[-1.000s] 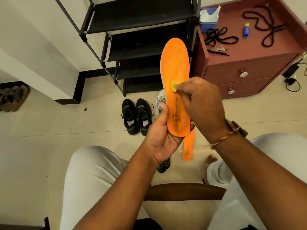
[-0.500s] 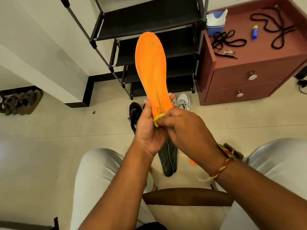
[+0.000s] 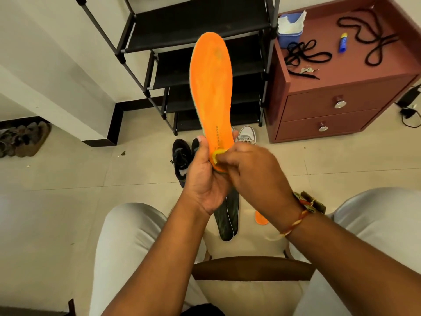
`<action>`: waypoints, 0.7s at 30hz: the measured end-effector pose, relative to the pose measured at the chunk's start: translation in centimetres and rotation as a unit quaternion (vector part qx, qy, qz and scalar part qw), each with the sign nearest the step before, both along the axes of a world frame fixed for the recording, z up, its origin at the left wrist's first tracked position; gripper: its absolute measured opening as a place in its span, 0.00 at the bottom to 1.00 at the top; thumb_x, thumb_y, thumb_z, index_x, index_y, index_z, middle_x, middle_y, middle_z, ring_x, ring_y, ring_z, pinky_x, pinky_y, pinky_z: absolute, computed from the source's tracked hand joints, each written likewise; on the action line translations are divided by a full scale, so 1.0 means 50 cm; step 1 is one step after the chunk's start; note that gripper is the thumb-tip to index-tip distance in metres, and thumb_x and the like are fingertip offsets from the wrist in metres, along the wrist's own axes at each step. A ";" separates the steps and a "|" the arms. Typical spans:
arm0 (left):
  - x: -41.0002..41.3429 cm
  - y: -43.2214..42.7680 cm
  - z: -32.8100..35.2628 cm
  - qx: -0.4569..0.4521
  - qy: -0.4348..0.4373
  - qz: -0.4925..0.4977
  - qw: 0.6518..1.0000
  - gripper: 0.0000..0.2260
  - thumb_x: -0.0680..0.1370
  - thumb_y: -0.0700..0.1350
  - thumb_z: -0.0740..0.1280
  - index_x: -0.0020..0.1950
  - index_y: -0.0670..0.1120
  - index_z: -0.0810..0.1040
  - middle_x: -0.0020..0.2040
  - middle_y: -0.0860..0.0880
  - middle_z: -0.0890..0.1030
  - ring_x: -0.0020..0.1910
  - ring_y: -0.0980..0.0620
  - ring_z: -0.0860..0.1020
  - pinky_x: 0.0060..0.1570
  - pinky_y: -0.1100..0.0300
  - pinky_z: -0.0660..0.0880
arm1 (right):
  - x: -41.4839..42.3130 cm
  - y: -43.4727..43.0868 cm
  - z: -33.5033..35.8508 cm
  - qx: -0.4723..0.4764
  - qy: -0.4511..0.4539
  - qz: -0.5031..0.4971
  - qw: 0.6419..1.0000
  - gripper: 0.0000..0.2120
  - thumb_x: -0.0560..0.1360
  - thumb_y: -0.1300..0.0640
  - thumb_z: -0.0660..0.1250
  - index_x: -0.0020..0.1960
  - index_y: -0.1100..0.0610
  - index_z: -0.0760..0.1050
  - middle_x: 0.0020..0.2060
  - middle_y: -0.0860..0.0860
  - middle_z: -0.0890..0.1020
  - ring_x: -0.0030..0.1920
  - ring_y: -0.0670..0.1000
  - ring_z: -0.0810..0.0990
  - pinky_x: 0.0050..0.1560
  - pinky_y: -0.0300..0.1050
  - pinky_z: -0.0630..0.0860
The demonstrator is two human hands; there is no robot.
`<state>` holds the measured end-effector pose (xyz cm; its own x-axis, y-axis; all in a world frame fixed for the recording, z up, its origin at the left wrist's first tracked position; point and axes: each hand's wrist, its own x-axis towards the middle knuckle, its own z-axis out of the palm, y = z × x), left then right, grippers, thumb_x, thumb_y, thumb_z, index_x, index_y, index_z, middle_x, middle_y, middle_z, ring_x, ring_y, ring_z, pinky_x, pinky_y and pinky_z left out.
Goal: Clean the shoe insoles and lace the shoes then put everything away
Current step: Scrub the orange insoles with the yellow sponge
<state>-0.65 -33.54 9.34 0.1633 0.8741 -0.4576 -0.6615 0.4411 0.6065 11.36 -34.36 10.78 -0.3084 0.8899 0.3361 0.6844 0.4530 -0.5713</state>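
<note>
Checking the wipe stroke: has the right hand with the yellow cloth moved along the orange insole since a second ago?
Yes. The right hand and yellow cloth slid down the orange insole, from beside the printed lettering to its heel end at the left hand.

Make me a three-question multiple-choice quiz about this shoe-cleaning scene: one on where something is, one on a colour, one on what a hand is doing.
1. Where do the black laces lie?
A. on the cabinet top
B. on the rack
C. on the floor

2. What colour is the held insole?
A. orange
B. white
C. blue

3. What does the right hand do?
A. hangs idle
B. pinches a yellow cloth
C. pulls a drawer

Answers: A, the black laces lie on the red cabinet; A, the insole is orange; B, the right hand presses a yellow cloth onto its heel.
</note>
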 end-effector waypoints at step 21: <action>0.033 -0.024 -0.012 -0.045 -0.009 -0.028 0.999 0.26 0.84 0.58 0.54 0.72 0.41 0.74 0.68 0.38 0.78 0.72 0.42 0.72 0.75 0.47 0.65 | 0.023 0.024 -0.004 0.005 0.081 -0.054 0.995 0.10 0.78 0.56 0.66 0.56 0.53 0.84 0.47 0.51 0.83 0.46 0.53 0.82 0.46 0.52 0.80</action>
<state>1.00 -34.74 8.73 0.2195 0.8189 -0.5303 -0.6456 0.5295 0.5503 12.49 -33.16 10.57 -0.1531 0.9115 0.3817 0.6289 0.3878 -0.6738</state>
